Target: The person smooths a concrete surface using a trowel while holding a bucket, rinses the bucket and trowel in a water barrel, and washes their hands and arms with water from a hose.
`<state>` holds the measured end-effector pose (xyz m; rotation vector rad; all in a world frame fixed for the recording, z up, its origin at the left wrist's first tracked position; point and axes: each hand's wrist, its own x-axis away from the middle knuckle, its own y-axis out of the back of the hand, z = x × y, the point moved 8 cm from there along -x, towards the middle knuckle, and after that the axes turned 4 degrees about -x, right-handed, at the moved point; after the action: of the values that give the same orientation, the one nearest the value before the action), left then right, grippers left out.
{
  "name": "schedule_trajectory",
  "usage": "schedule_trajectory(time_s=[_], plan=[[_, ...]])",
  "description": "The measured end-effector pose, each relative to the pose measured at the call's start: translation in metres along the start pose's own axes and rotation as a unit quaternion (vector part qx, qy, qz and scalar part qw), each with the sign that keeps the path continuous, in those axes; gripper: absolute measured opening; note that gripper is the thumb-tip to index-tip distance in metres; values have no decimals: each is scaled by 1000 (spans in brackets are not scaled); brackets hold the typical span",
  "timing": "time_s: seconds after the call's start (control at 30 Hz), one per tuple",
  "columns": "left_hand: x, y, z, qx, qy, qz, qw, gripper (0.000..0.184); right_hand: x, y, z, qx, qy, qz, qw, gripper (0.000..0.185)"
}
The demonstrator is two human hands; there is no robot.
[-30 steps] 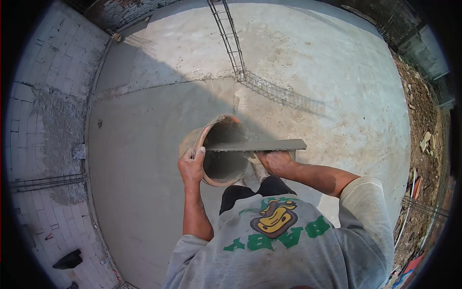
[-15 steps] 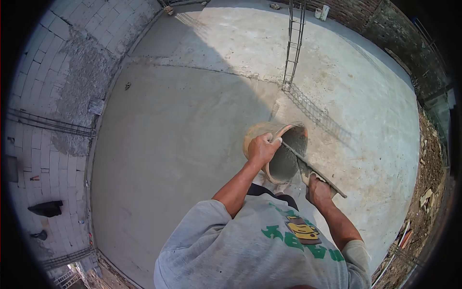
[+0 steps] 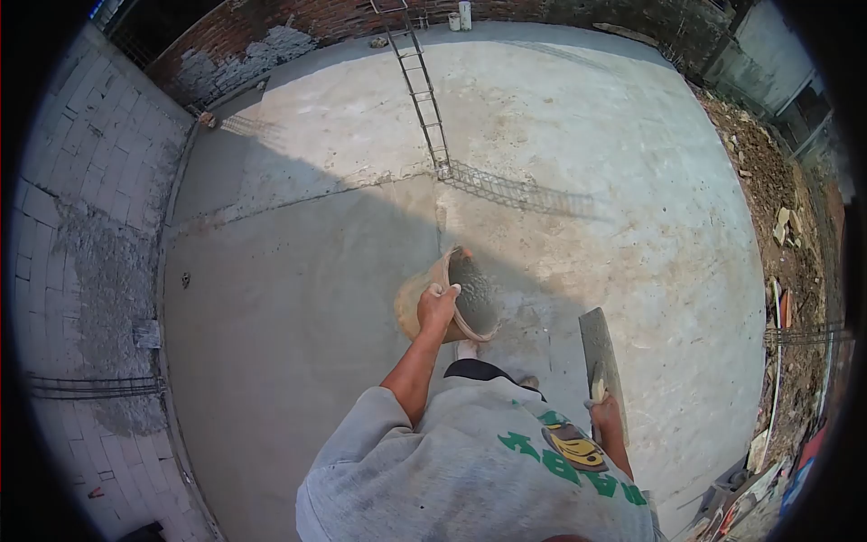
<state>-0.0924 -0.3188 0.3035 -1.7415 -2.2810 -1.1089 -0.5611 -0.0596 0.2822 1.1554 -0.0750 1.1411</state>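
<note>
A grey concrete floor point(image 3: 271, 316) spreads beneath both hands, half shaded; a pale block wall point(image 3: 122, 190) rises to the left of the left fingers, and a rebar frame point(image 3: 421, 104) stands on the floor beyond them. Green letters point(image 3: 566, 471) on the grey shirt point(image 3: 406, 479), between the two forearms, appear to read "BABY", partly creased. The left hand point(image 3: 438, 309) is closed over the rim of a tilted bucket point(image 3: 414, 301), wet grey mix point(image 3: 472, 298) just right of its fingers. The right hand point(image 3: 608, 417) is curled around the handle of a trowel point(image 3: 596, 339), its blade extending ahead of the fingers. Half a second ago that blade met the bucket's mouth; now it is well apart, to the right.
</note>
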Motion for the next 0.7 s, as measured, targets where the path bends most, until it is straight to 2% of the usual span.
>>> schedule_trajectory(time_s=[0.07, 0.1, 0.2, 0.27, 0.4, 0.5, 0.57, 0.7], plan=[[6, -19, 1, 30, -1, 9, 1000, 33, 50, 17, -60, -26, -237, -14, 971, 28], [9, -25, 1, 47, -1, 9, 999, 31, 67, 22, -86, -30, -280, -15, 959, 27], [28, -32, -5, 49, -5, -16, 999, 30, 109, 17, -159, -32, -260, -4, 965, 26], [49, -42, -3, 45, 0, 3, 999, 30, 129, 13, -192, -31, -237, -4, 971, 24], [86, -83, 0, 14, 8, 49, 999, 26, 161, 5, -223, -31, -182, -17, 983, 22], [101, -134, -1, 86, 3, 57, 995, 14, 189, 3, -232, -26, -142, -38, 989, 21], [120, -169, -25, 146, -20, 128, 981, 7, 208, 2, -237, -29, -135, -60, 989, 20], [156, -235, -50, 83, 37, 230, 969, 5, 240, -9, -257, -51, -136, -101, 984, 19]])
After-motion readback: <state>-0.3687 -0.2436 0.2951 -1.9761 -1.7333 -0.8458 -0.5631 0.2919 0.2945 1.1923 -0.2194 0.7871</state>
